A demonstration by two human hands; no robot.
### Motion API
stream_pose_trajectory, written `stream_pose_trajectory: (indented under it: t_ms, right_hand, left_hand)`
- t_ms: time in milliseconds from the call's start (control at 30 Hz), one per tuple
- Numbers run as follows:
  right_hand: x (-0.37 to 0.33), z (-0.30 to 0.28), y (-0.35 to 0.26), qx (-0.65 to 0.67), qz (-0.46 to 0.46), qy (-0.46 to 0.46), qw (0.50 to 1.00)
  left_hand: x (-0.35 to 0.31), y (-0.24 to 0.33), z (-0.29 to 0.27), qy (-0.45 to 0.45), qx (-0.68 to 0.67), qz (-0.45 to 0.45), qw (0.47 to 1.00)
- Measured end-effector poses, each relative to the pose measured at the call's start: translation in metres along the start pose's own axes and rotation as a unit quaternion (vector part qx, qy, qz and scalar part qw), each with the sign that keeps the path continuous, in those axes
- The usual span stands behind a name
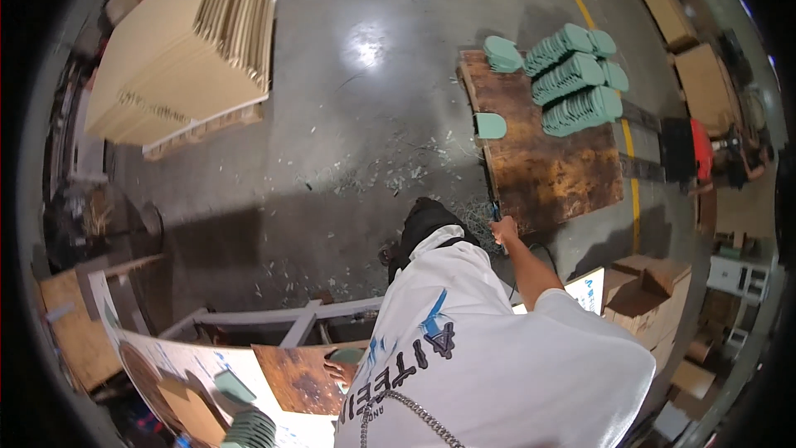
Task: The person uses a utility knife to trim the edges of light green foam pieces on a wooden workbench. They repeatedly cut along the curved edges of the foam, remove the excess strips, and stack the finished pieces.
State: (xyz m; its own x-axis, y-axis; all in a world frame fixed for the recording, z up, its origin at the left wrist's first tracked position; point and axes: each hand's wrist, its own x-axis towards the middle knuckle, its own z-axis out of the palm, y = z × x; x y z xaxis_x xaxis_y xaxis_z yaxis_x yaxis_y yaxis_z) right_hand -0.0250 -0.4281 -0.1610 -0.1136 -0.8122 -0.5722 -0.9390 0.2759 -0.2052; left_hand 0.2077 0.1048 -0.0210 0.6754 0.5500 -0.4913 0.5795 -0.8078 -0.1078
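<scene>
My right hand (502, 231) is closed round a slim dark tool with a bluish part (496, 209), beside the near left edge of a brown wooden board (572, 170). A dark cord curves past my forearm; whether it joins the tool is unclear. Low in the view, my left hand (337, 371) has its fingers at a green rounded piece (348, 356), partly hidden by my white shirt. That piece is over a worn brown panel (298, 377) on the worktable. A single green round-ended piece (491, 125) lies at the board's left edge.
Green pieces stand in rows (580, 75) on the board, with a small stack (502, 54) beside them. More green pieces (249, 430) sit on the worktable. Scraps (398, 170) litter the floor. Flat cardboard (178, 41) stands far left; a person in red (701, 149) is at right.
</scene>
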Motion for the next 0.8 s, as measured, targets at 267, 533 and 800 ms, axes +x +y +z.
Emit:
stream_pose_trajectory:
  t_ms: [267,533,800]
  right_hand:
    - [0.01,-0.027,-0.083,0.363,0.043,-0.228,0.902]
    - [0.121,-0.002,-0.171,0.038,-0.243,-0.032,0.969]
    - [-0.343,-0.011,-0.472,0.033,-0.468,-0.612,0.637]
  left_hand:
    - [0.006,0.016,-0.032,-0.022,-0.126,-0.004,0.992]
    - [0.03,-0.035,-0.092,-0.001,-0.556,0.031,0.83]
    - [-0.058,0.035,-0.206,0.121,-0.928,0.208,0.285]
